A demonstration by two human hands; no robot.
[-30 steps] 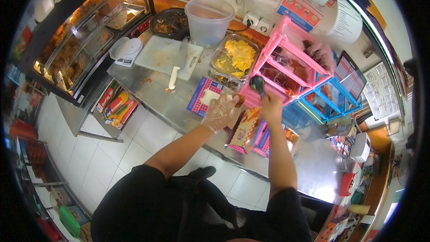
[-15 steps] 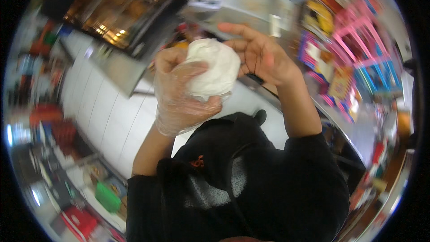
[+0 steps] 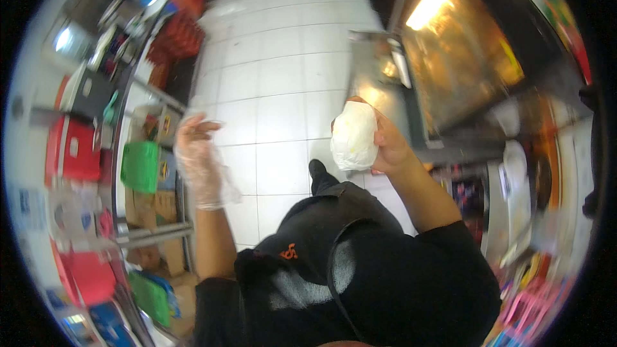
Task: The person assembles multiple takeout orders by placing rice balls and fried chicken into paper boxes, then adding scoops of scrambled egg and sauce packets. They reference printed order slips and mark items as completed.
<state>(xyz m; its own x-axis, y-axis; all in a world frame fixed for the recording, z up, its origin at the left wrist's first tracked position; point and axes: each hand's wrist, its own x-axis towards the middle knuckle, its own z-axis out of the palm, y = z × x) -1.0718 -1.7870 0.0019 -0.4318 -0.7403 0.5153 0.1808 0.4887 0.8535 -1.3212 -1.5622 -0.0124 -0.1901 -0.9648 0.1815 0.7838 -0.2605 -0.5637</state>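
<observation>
My right hand (image 3: 390, 146) grips a rounded white paper-wrapped bundle (image 3: 355, 136) from its right side, in front of my body. Fingertips show at the bundle's left and upper edges, while the paper hides the rest of the fingers. Away to the left, my left hand (image 3: 198, 157) wears a loose clear plastic glove. Its fingers are loosely bent and apart, with nothing in them, beside the shelving on the left.
A lit glass display cabinet (image 3: 450, 58) and a metal counter (image 3: 379, 67) stand on my right. Along the left runs a metal rack (image 3: 154, 238) with a green container (image 3: 140, 166) and a red box (image 3: 72, 151). White floor tiles (image 3: 276, 115) lie between.
I have turned to the left, toward the tiled aisle and rack. The bundle has passed from my gloved left hand to my right hand, and the left hand has moved away.
</observation>
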